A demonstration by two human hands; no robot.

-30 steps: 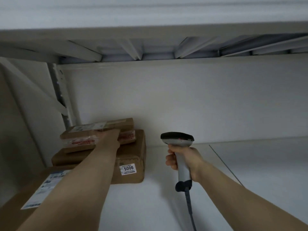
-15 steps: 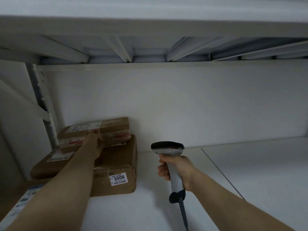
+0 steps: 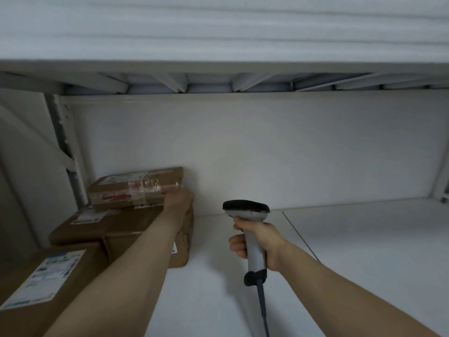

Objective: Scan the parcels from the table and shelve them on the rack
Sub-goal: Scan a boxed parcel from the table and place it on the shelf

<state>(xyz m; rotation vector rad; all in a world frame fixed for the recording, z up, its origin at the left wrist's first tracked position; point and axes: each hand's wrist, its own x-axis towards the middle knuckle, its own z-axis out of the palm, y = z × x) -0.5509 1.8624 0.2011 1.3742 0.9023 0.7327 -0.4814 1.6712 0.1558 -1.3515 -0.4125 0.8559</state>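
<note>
A flat brown parcel (image 3: pixel 126 188) with red-printed tape lies on top of a bigger brown parcel (image 3: pixel 116 224) at the back left of the white rack shelf (image 3: pixel 340 263). My left hand (image 3: pixel 178 200) presses against the flat parcel's right front corner; its fingers are mostly hidden behind the hand. My right hand (image 3: pixel 257 242) grips the handle of a grey barcode scanner (image 3: pixel 245 209), which stands upright over the shelf to the right of the stack, its black head pointing away and its cable hanging down.
A third brown parcel (image 3: pixel 48 276) with a white label sits at the near left. The rack's upright post (image 3: pixel 70 161) stands behind the stack. The shelf above (image 3: pixel 218 66) hangs low overhead. Bare white shelf stretches to the right.
My left hand slid from the flat parcel's front to its right front corner. The view shifted right and pulled back; the scanner stays held upright.
</note>
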